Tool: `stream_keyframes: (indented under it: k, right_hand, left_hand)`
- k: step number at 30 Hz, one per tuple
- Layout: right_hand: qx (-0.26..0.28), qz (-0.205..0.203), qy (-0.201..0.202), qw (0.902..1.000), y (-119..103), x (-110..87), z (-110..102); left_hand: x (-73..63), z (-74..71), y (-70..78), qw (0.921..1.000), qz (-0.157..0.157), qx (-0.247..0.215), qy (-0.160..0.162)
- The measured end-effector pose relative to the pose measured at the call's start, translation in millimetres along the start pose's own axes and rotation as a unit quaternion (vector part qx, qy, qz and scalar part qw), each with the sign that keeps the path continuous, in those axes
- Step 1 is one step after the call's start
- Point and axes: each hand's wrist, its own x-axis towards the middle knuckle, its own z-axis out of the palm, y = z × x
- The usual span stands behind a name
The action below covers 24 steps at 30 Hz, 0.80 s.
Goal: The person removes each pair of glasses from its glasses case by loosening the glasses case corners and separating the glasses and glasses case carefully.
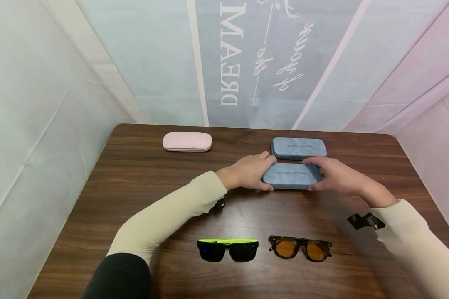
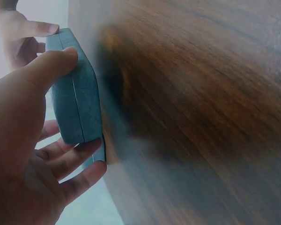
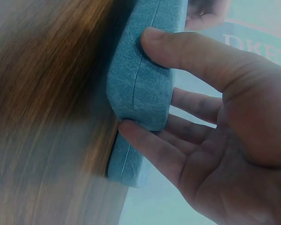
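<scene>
Gripping a blue, fibre-textured oblong case [image 1: 292,176] by opposite ends, the left hand [image 1: 251,171] and right hand [image 1: 338,176] hold it before a matching blue oblong case [image 1: 299,148], across the dark wood-grain table [image 1: 239,216] from me, as the head view has it. By the left wrist, that thumb presses the seamed side. By the right, likewise, a fingertip touching the end.

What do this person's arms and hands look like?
The left hand and right hand wear no gloves. Long cream sleeves cover both forearms, with black fabric farther up the left arm. A small black attachment shows near each wrist.
</scene>
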Motion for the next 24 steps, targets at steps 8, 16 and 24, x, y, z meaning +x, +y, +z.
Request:
stream_keyframes:
  k: [8,16,24]
  right_hand:
    - [0.012,0.020,-0.006,0.9997,8,-3.2,0]
    - [0.000,0.022,-0.007,0.9997,20,-4.1,2]
    - [0.002,0.037,-0.003,0.9993,31,-6.9,7]
  left_hand:
    - [10.0,2.0,5.4,0.9999,0.006,0.001,-0.010]
    - [19.1,8.8,9.1,0.9998,0.006,0.001,-0.021]
    - [30.1,8.3,14.1,0.9994,0.014,0.014,-0.027]
